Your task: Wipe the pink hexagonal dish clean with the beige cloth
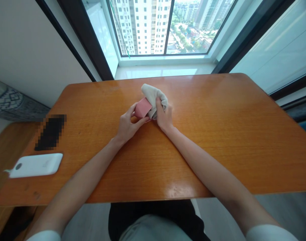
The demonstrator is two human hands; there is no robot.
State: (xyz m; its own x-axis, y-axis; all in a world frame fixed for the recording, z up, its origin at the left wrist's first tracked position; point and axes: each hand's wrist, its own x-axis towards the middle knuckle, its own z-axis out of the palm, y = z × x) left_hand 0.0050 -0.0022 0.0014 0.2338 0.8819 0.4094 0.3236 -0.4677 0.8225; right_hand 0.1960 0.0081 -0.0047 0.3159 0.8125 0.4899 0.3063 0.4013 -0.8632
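A small pink box-like object [143, 108] sits at the middle of the orange wooden table [218, 134]. My left hand [128, 125] pinches it between thumb and fingers from the left. My right hand [163, 115] is closed on a bunched beige cloth [153, 93], which is pressed against the pink object's right side and top. The fingertips of the right hand are hidden in the cloth.
A white power bank [36, 165] lies near the table's left front edge. Beyond it lies a dark blurred-out flat object [50, 132]. A large window [163, 26] stands behind the table, and a patterned cushion [12, 103] is at far left.
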